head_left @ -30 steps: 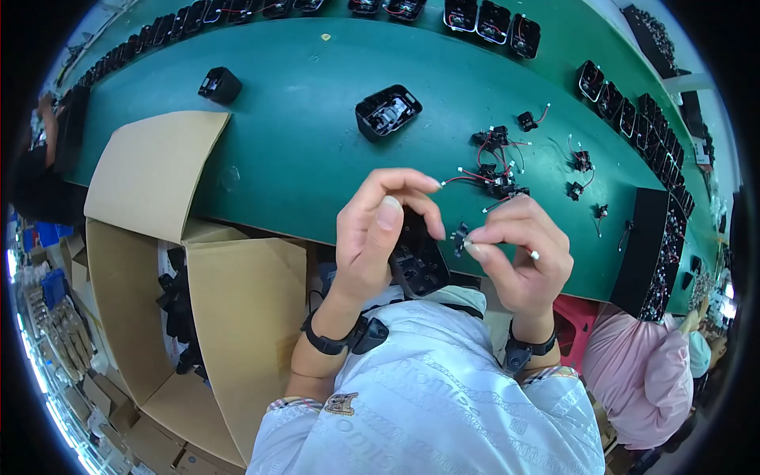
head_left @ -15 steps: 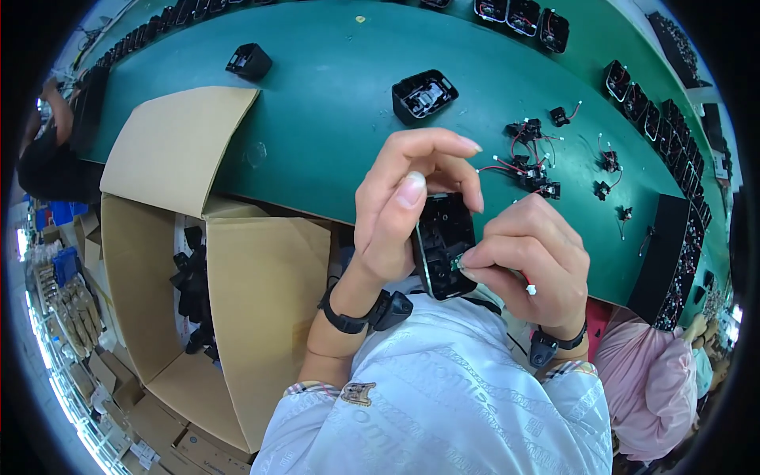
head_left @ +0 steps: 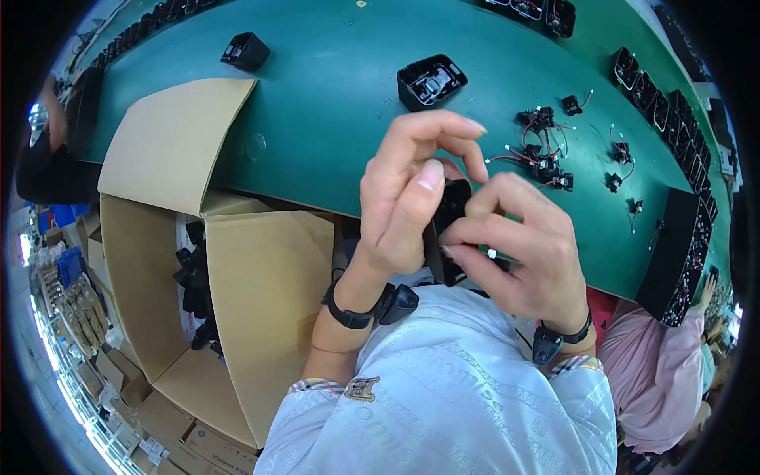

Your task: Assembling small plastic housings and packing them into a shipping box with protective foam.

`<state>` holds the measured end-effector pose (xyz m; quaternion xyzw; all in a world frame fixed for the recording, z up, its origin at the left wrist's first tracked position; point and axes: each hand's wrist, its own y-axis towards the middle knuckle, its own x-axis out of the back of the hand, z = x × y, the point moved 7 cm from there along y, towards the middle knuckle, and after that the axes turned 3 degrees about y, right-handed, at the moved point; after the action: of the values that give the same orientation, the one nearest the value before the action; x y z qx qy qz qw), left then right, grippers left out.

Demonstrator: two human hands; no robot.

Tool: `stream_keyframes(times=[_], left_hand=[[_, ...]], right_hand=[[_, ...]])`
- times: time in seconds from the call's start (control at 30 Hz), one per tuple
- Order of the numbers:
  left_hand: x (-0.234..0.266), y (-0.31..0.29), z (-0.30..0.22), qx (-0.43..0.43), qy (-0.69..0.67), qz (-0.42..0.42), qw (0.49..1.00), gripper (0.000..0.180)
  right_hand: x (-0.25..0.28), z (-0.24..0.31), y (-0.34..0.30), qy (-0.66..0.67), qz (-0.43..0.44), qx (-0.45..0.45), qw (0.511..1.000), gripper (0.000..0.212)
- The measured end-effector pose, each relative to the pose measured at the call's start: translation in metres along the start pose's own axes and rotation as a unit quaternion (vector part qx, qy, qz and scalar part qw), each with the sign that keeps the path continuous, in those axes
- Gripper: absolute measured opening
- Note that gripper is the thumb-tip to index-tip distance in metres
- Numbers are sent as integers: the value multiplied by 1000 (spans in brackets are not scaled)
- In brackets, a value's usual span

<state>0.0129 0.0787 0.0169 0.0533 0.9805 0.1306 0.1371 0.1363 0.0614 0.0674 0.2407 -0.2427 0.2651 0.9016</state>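
Observation:
My left hand (head_left: 408, 198) grips a black plastic housing (head_left: 434, 257) above my lap, its thumb and fingers around the upper end. The housing is tilted, so its dark inside shows only in part. With thumb and forefinger pinched, my right hand (head_left: 522, 249) reaches into the housing's open side. A white connector (head_left: 492, 253) shows between its fingers; it belongs to a small wired circuit board whose body the fingertips hide. On the green table (head_left: 332, 119) beyond lie several black modules (head_left: 545, 162) with red and black wires.
An open cardboard box (head_left: 269, 317) with black parts stands at my left. Two black housings, one nearer (head_left: 431, 81) and one farther left (head_left: 245, 51), sit on the table. A black tray (head_left: 669, 253) of small parts is at right, near a person in pink (head_left: 653, 372).
The housing has turned more edge-on, hiding its inside and the green board. My right hand has shifted slightly left and up, still pinching at the housing.

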Motion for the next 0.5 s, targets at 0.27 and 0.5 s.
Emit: stream_keyframes(times=[0.27,0.5], left_hand=[[-2,10,12,38,37,-56,997,31],[-31,31,9,59,207,41,976,38]], right_hand=[[10,-27,-16,39,-45,-97,994,41],[14,-67,-35,415,-53,-154,895,32]])
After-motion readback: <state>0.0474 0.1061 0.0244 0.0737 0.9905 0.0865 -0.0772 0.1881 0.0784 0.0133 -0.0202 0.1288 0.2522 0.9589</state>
